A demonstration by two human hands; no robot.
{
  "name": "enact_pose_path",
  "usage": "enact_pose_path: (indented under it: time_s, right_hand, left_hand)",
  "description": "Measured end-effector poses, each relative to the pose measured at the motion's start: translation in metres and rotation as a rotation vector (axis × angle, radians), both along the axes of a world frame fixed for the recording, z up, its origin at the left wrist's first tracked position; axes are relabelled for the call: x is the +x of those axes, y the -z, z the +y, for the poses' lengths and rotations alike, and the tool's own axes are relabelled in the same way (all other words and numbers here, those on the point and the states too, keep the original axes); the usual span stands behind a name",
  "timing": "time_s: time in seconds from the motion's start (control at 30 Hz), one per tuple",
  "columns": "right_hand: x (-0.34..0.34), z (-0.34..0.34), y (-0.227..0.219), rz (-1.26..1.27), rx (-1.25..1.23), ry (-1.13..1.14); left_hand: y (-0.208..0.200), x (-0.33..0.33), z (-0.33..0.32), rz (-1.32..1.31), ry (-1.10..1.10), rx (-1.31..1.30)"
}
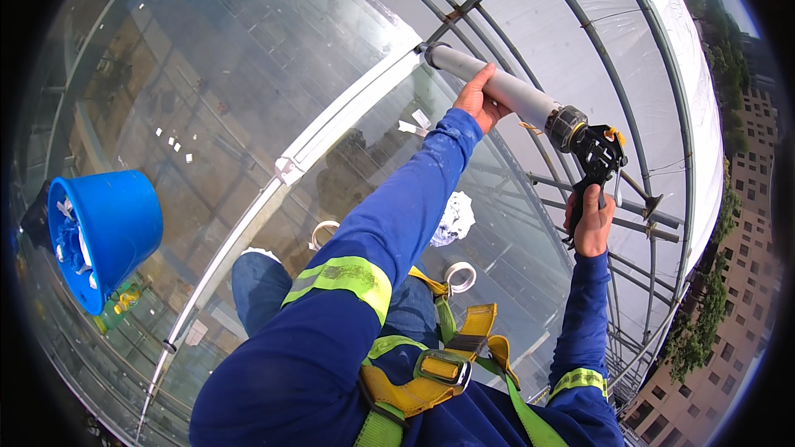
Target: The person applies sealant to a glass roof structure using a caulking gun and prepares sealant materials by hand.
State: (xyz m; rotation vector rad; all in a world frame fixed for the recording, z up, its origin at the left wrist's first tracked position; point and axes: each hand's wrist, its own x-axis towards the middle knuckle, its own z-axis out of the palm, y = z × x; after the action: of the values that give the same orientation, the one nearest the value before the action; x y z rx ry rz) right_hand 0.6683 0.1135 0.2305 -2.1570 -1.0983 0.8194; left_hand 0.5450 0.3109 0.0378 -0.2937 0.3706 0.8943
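Observation:
A caulking gun [530, 101] with a long pale grey barrel and a black handle lies across the upper right. My right hand [590, 222] is closed round its handle. Farther up, my left hand [482, 101] wraps the barrel from the near side, thumb on top. The gun's front end points up and left, at the far end of a white strip [352, 103] that covers a seam between glass panels [240, 58]. Whether the tip touches the strip I cannot tell.
A tilted blue bucket [137, 215] with crumpled scraps stands left, a green-yellow bottle [120, 305] beside it. Near my legs lie a white tape roll [460, 277], another ring-shaped roll [323, 233] and a crumpled white wad [454, 219]. Steel tubes [584, 25] and white sheeting border the right.

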Motion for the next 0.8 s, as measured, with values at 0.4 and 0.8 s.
enact_pose_path:
  time_s: [0.4, 0.8]
  right_hand:
    - [-0.015, -0.017, 0.01, 0.168, 0.077, -0.035]
    - [-0.034, -0.035, 0.017, 0.211, 0.176, -0.035]
  left_hand:
    - [0.001, -0.018, -0.017, -0.004, -0.005, -0.001]
    - [0.003, -0.039, -0.034, 0.0, -0.01, -0.008]
